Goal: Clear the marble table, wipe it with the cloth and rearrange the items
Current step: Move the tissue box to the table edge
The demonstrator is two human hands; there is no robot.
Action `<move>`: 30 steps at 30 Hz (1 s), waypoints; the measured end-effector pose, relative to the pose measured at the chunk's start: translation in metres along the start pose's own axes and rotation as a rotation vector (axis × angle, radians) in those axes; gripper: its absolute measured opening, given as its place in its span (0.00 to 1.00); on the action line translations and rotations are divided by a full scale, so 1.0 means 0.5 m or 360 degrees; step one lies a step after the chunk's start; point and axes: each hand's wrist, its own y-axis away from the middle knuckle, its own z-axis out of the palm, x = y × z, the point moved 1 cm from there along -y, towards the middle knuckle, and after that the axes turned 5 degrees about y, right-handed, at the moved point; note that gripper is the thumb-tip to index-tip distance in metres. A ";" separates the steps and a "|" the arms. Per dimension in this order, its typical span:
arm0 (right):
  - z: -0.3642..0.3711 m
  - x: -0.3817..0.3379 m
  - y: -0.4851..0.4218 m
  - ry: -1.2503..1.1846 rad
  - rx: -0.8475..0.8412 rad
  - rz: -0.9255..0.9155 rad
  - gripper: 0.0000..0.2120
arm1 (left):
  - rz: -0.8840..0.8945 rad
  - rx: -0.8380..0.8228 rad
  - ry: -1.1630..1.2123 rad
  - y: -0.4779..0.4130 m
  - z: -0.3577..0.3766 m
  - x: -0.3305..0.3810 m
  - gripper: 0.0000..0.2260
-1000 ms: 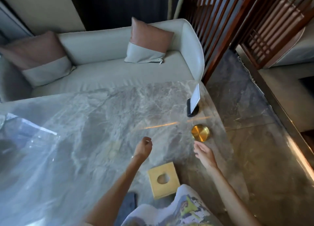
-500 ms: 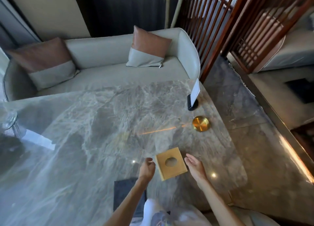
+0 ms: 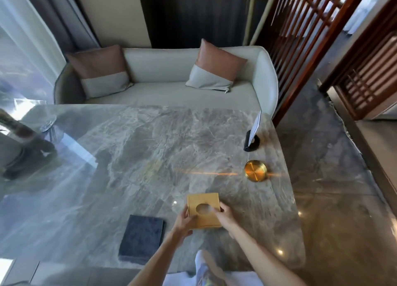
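While both hands clasp one yellow box (image 3: 204,210) near the front edge, the grey marble desk (image 3: 150,148) lies glossy before a pale sofa (image 3: 163,92)
Left hand (image 3: 182,221) and right hand (image 3: 225,216) each have their grip closed on the box's sides; one folded dark cloth (image 3: 141,238) lies left of it, one brass dish (image 3: 255,170) and one card stand (image 3: 252,137) sit by the right edge, two cushions (image 3: 214,67) on the sofa, a wooden lattice screen (image 3: 311,38) at right
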 end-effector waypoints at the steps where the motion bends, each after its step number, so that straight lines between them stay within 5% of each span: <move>1: -0.014 0.005 0.005 -0.0054 0.0034 -0.0025 0.23 | 0.0026 0.0013 -0.0052 -0.004 0.015 0.006 0.19; 6: -0.120 0.045 0.071 -0.0399 0.0306 0.0015 0.08 | 0.0159 -0.0115 -0.0401 -0.040 0.139 0.048 0.19; 11: -0.202 0.143 0.130 -0.0789 0.0643 0.0340 0.28 | 0.0195 -0.0369 -0.0929 -0.115 0.296 0.035 0.22; 17: -0.229 0.290 0.124 -0.1281 0.0701 0.0594 0.50 | 0.0262 -0.0594 -0.1499 -0.169 0.454 0.000 0.20; 23: -0.228 0.220 0.210 -0.1743 0.0622 0.0672 0.30 | 0.0246 -0.0627 -0.1847 -0.183 0.493 -0.020 0.22; 30: -0.212 0.210 0.190 -0.1694 0.0666 0.0723 0.35 | 0.0274 -0.0600 -0.1888 -0.203 0.463 -0.023 0.21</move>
